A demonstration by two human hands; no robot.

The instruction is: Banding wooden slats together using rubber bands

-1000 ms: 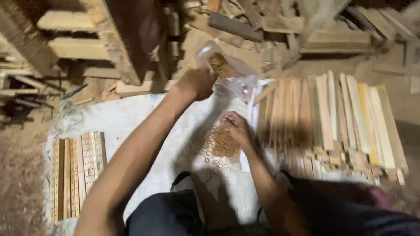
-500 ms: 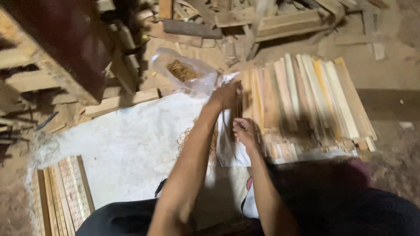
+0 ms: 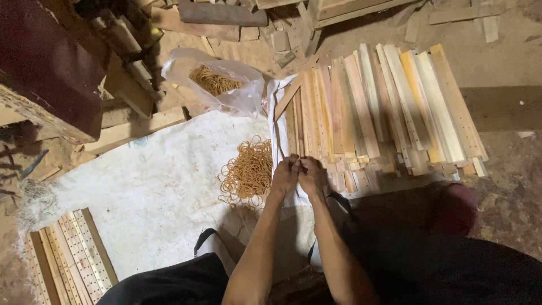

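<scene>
left hand: pressed up against the right one, fingers pinched on something tiny, too small to make out what
right hand: same deal, fingers curled in tight and touching the left hand
rubber bands: loose tan pile just left of the hands, lying on the white sheet
wooden slats: big stack fanned out right beyond the hands
plastic bag: further off to the left, more bands inside
punched strips: near-left corner, well apart

One head-worn camera looks steeply down from close above; both forearms enter from the bottom edge, floor filling the frame.
</scene>
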